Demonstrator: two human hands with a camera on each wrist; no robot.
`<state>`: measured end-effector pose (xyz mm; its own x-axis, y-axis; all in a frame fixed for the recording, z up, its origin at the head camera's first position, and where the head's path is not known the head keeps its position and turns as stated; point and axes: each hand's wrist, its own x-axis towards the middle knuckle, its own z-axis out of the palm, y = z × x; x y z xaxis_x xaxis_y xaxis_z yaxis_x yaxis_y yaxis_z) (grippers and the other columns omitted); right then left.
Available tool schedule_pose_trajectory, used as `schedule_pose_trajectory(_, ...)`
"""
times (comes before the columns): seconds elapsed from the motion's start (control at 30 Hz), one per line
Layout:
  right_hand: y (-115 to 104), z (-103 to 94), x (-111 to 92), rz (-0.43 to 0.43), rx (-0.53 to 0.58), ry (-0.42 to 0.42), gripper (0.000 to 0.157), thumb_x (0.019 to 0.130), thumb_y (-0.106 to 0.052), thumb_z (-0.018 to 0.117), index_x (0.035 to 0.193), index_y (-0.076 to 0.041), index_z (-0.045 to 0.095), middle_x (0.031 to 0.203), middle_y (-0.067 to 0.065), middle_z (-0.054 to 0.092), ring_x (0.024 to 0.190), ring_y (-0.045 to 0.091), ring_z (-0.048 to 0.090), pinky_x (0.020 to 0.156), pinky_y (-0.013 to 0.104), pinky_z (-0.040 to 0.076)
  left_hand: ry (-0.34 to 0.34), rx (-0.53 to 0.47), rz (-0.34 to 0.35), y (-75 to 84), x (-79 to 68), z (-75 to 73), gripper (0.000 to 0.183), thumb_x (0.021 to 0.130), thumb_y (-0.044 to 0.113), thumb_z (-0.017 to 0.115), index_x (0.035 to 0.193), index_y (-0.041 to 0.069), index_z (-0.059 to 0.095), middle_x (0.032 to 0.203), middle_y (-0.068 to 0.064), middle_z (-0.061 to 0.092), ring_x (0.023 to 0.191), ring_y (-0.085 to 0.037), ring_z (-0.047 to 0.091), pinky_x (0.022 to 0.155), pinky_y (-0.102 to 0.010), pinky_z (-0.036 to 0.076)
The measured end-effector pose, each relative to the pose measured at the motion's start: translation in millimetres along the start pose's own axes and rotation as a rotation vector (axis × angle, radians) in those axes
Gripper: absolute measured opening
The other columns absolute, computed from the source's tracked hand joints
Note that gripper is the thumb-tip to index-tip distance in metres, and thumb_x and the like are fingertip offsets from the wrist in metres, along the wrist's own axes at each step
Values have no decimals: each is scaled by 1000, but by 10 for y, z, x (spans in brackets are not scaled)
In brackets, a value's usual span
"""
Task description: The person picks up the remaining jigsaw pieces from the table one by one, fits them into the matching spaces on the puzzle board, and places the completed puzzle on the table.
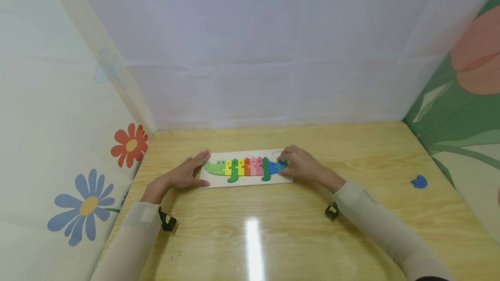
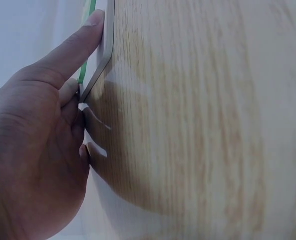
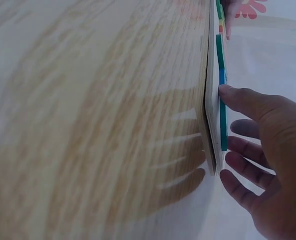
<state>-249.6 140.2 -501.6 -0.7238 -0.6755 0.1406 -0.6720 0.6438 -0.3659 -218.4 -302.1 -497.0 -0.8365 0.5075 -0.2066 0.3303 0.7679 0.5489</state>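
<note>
A wooden crocodile puzzle (image 1: pixel 248 182) lies on the table, its colourful pieces in a row from the green head (image 1: pixel 215 168) on the left to the blue pieces on the right. My left hand (image 1: pixel 187 171) is spread at the board's left end, with the thumb (image 2: pixel 83 45) straight along its front corner and fingertips at the back corner. At the other end my right hand (image 1: pixel 302 163) pinches the teal tail piece (image 3: pixel 223 125) between thumb and fingers, low over the board. The hand partly covers that piece in the head view.
A loose dark blue piece (image 1: pixel 419 181) lies on the wooden table (image 1: pixel 218 229) at the right, apart from the board. A white cloth wall (image 1: pixel 273 55) stands behind the table, with flower-printed panels at both sides.
</note>
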Motion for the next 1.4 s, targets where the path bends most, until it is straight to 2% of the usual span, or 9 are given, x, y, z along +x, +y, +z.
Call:
schedule_pose_trajectory(0.23, 29, 9, -29, -35, -22, 34, 45, 89, -30, 89, 120, 0, 77, 120, 15, 73, 114, 30, 66, 103, 46, 56, 0, -3, 3, 2, 0, 1, 106, 94, 38, 82, 167, -4, 17, 176, -24, 7, 162, -44, 5, 127, -68, 1)
schedule_pose_trajectory(0.87, 156, -111, -291, 28, -6, 87, 60, 86, -29, 90, 131, 5, 69, 133, 22, 69, 126, 39, 63, 111, 54, 50, 1, -17, 9, 21, -15, -1, 106, 94, 37, 82, 166, -6, 16, 175, -25, 6, 162, -45, 4, 126, -69, 0)
schedule_pose_trajectory(1.1, 196, -180, -401, 53, -8, 106, 63, 84, -27, 91, 133, 6, 68, 134, 25, 68, 126, 41, 63, 110, 56, 50, 1, -15, 14, 18, -17, -8, 106, 95, 37, 81, 166, -5, 16, 176, -25, 6, 162, -44, 4, 127, -68, 0)
schedule_pose_trajectory(1.4, 290, -240, -552, 44, -13, 131, 63, 85, -28, 90, 133, 6, 67, 133, 26, 68, 125, 43, 64, 109, 59, 50, 2, -14, 14, -9, -10, 8, 106, 95, 38, 81, 167, -4, 16, 176, -24, 6, 163, -44, 4, 127, -68, 0)
